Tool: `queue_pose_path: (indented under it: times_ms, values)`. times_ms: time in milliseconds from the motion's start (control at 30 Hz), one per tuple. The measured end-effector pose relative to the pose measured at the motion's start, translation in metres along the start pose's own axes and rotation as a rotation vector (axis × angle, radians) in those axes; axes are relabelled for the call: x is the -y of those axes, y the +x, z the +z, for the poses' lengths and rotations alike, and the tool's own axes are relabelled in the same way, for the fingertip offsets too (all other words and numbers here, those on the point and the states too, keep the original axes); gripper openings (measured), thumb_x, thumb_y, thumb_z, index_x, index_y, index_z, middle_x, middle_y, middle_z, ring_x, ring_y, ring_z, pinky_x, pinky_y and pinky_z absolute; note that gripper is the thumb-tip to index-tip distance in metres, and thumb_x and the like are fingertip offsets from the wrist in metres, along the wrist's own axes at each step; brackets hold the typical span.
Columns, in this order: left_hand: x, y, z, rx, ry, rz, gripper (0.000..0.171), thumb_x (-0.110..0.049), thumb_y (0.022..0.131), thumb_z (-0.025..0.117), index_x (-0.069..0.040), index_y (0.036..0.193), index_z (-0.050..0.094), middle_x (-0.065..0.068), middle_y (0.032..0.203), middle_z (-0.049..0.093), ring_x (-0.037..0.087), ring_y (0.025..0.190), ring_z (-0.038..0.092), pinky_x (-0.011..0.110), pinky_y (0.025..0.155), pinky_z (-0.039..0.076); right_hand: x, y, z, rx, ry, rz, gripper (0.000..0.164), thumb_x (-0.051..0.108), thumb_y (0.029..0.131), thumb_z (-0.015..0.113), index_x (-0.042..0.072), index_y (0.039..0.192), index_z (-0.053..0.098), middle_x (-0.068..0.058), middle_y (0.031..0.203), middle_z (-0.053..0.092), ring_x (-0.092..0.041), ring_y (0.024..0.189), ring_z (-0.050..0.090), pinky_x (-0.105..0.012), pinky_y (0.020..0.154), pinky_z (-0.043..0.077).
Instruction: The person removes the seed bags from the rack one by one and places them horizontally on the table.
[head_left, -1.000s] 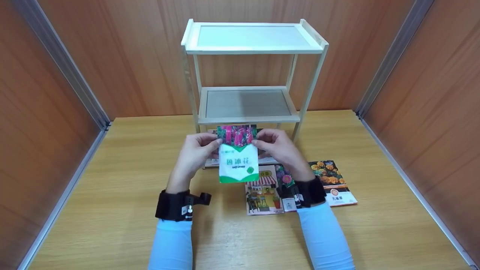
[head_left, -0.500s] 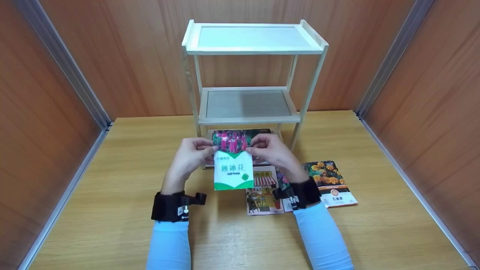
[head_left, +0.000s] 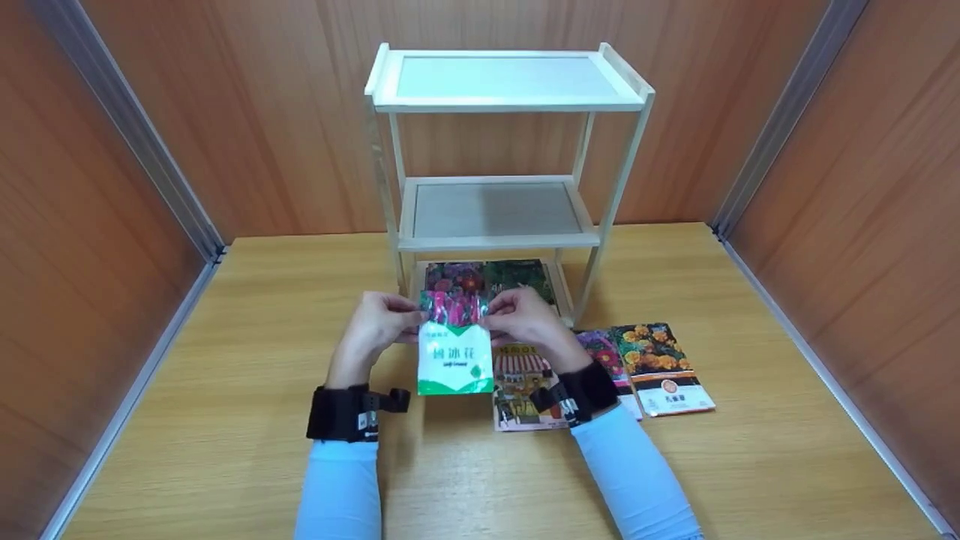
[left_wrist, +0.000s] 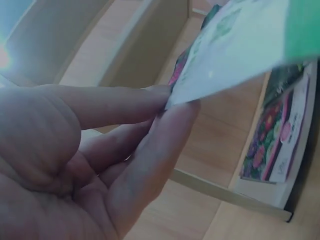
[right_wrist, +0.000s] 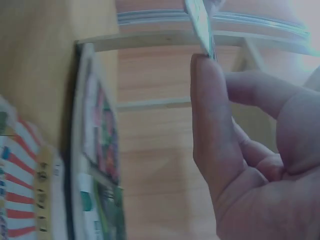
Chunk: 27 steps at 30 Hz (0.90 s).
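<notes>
A green-and-white seed packet [head_left: 454,360] with pink flower spikes on its upper part is held up in front of the shelf. My left hand [head_left: 375,328] pinches its left edge between thumb and fingers. On the opposite edge my right hand [head_left: 527,322] pinches it the same way. The left wrist view shows the packet [left_wrist: 235,55] slanting away from the fingertips, and in the right wrist view the packet [right_wrist: 201,25] is seen nearly edge-on. Behind it, two flower packets, one purple [head_left: 454,276] and one dark green [head_left: 519,276], lie on the shelf's bottom tier.
A pale wooden three-tier shelf [head_left: 498,243] stands at the back. On the table to the right lie a packet with a striped awning picture [head_left: 517,390], a pink-flower packet [head_left: 604,352] and an orange-flower packet [head_left: 660,367]. Wooden walls [head_left: 862,225] enclose the table.
Both hands have brought the packet down and slightly left, toward the person. More of the two packets on the bottom tier now shows. The packets on the table have stayed put.
</notes>
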<state>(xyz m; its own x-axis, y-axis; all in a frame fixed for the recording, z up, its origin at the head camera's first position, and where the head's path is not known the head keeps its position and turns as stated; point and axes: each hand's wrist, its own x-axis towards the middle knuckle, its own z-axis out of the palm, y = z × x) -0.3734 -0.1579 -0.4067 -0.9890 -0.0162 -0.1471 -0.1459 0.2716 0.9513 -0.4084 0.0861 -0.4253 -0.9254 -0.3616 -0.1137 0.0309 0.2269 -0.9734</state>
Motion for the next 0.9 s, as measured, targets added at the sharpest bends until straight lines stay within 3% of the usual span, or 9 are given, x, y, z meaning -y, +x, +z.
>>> queue_pose_path:
  times_ms: [167, 433, 633, 900]
  values:
    - [0.009, 0.005, 0.003, -0.034, 0.075, -0.073, 0.018, -0.003, 0.083, 0.070, 0.003, 0.100, 0.068, 0.019, 0.096, 0.065, 0.024, 0.071, 0.069, 0.037, 0.069, 0.058, -0.013, 0.007, 0.010, -0.006, -0.048, 0.055, 0.018, 0.004, 0.080, 0.074, -0.002, 0.094, 0.064, -0.016, 0.082, 0.069, -0.023, 0.067, 0.068, -0.040, 0.069, 0.058]
    - [0.025, 0.016, 0.011, -0.004, 0.155, -0.160, 0.018, 0.002, 0.079, 0.072, 0.004, 0.097, 0.068, 0.018, 0.089, 0.067, 0.026, 0.070, 0.069, 0.038, 0.069, 0.058, -0.026, 0.010, 0.015, -0.014, -0.192, 0.128, 0.013, 0.005, 0.076, 0.077, 0.000, 0.082, 0.067, -0.014, 0.078, 0.069, -0.022, 0.061, 0.068, -0.039, 0.066, 0.058]
    - [0.043, 0.026, 0.018, 0.030, 0.166, -0.206, 0.015, 0.004, 0.076, 0.073, 0.004, 0.090, 0.067, 0.017, 0.085, 0.068, 0.027, 0.069, 0.069, 0.036, 0.064, 0.058, -0.038, 0.014, 0.016, 0.006, -0.297, 0.141, 0.011, 0.007, 0.075, 0.079, 0.002, 0.076, 0.070, -0.012, 0.072, 0.069, -0.022, 0.061, 0.068, -0.036, 0.063, 0.058]
    - [0.054, 0.036, 0.025, 0.036, 0.185, -0.284, 0.015, 0.004, 0.074, 0.074, 0.004, 0.088, 0.068, 0.016, 0.081, 0.069, 0.027, 0.067, 0.068, 0.034, 0.060, 0.057, -0.040, 0.014, 0.016, 0.022, -0.383, 0.168, 0.012, 0.011, 0.075, 0.080, 0.003, 0.073, 0.071, -0.012, 0.070, 0.069, -0.025, 0.063, 0.069, -0.034, 0.060, 0.058]
